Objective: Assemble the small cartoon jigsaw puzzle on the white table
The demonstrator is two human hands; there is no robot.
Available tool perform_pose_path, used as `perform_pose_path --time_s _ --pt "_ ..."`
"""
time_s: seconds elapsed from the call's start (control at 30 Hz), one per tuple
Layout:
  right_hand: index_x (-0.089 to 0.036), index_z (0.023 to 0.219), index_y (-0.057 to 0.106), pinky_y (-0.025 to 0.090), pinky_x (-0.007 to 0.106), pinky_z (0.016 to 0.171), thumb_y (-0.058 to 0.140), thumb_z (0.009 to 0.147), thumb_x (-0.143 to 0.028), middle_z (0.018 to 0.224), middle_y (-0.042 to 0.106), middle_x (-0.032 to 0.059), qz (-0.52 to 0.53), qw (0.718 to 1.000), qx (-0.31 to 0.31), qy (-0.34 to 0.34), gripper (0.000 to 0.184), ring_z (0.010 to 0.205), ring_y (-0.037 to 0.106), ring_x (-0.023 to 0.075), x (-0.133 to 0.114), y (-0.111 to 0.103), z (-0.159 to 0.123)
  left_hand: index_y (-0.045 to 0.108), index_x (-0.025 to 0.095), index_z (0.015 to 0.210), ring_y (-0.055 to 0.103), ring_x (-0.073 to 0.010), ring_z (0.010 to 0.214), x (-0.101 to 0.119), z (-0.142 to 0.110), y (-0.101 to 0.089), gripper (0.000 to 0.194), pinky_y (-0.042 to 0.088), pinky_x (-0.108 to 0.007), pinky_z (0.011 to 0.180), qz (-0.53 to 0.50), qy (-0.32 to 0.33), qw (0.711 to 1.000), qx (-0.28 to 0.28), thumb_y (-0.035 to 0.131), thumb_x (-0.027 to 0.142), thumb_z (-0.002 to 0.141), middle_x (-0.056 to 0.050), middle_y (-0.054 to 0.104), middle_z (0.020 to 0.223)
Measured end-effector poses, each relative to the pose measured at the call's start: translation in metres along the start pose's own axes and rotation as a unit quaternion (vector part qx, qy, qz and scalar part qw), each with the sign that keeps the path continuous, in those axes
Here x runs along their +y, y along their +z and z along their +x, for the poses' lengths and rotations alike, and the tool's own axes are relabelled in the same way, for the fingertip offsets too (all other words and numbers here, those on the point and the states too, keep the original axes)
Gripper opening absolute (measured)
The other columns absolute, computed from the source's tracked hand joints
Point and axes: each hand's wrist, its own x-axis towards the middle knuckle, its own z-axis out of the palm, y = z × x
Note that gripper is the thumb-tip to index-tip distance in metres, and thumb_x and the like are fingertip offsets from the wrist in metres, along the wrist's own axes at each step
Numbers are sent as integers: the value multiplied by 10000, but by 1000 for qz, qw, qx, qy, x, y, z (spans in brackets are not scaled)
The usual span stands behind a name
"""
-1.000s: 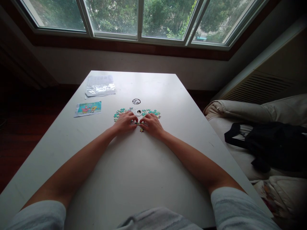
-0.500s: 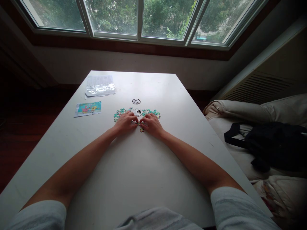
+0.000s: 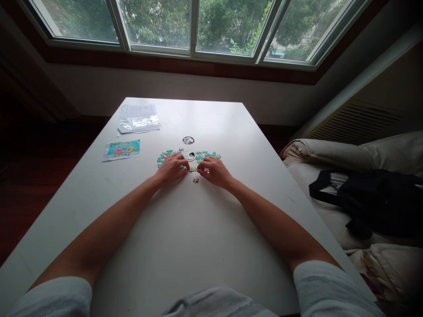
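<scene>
At a white table (image 3: 185, 229), both hands' fingers (image 3: 187, 166) (image 3: 199, 168) bent at small puzzle pieces (image 3: 192, 169), grip unclear.

Our two bare hands bent close together at mid-frame

We stretch both bare arms in from the lower corners of the frame, the left arm (image 3: 109, 224) and the right arm (image 3: 271, 220) slanting inward to the center. Our left hand (image 3: 173, 168) and right hand (image 3: 214, 171) are palms down, fingers curled, fingertips facing each other with a narrow gap between. Our wrists are low, and pale short sleeves cover our upper arms.
</scene>
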Motion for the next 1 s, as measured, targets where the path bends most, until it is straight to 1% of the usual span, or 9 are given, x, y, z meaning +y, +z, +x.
perform_pose_path --time_s 0.07,0.17,0.27,0.4,0.53,0.63,0.73,0.87,1.0 --pt "-229 886 727 378 331 829 708 909 -349 857 676 26 2 999 -51 -13 123 837 580 189 -4 -7 -1 754 264 924 562 -255 991 -2 -1 0 127 416 -415 919 -2 -5 1000 2 644 285 866 -57 673 1001" --pt "-235 956 720 381 305 793 778 842 -396 894 656 23 -2 995 -92 -24 205 808 576 174 -10 -13 -3 755 274 983 560 -257 1006 -2 -1 0 163 411 -421 935 -4 -3 1000 2 635 293 875 -57 674 1015" --pt "-250 1019 715 383 288 769 801 814 -349 922 636 23 11 992 -114 -43 244 818 569 171 -11 -15 -4 757 292 1033 557 -260 1015 -2 -2 0 194 410 -424 933 -6 0 1000 1 629 297 888 -55 674 1009" --pt "-254 1037 715 379 279 771 766 845 -267 900 625 19 36 988 -139 -59 199 827 558 168 -11 -16 -3 769 307 1032 556 -255 1014 -4 -1 0 217 415 -414 917 -10 10 1000 -1 586 259 926 -56 677 1007" --pt "-220 944 704 371 286 782 748 863 -256 889 631 24 26 992 -112 -42 99 832 553 168 -15 -8 -3 769 281 999 561 -253 1005 -5 -1 0 203 420 -410 910 -5 13 1000 1 582 253 925 -62 680 1009" --pt "-209 889 692 367 290 774 752 873 -333 876 629 32 10 996 -84 -30 139 841 549 179 -18 -2 -4 766 273 981 562 -253 1008 -5 -1 0 185 425 -409 914 -1 14 1000 1 596 261 911 -61 680 1004" --pt "-222 929 694 373 282 779 755 871 -344 884 626 23 26 995 -89 -42 148 839 549 173 -16 0 -5 761 274 1009 562 -252 1017 -4 -2 0 194 427 -408 926 -2 14 1000 -2 592 263 914 -60 682 1015" --pt "-247 1025 701 380 269 785 748 861 -246 894 624 9 53 992 -98 -50 170 823 551 159 -10 -1 -6 752 288 1085 563 -248 1018 -4 -2 1 237 423 -407 926 -3 18 1000 2 565 266 940 -57 686 1041" --pt "-235 998 715 380 264 781 707 889 -216 877 618 17 63 991 -100 -70 111 824 549 157 -11 0 -5 765 301 1079 561 -247 1002 -3 -1 2 230 417 -404 921 3 17 1000 0 581 301 941 -56 680 1005"
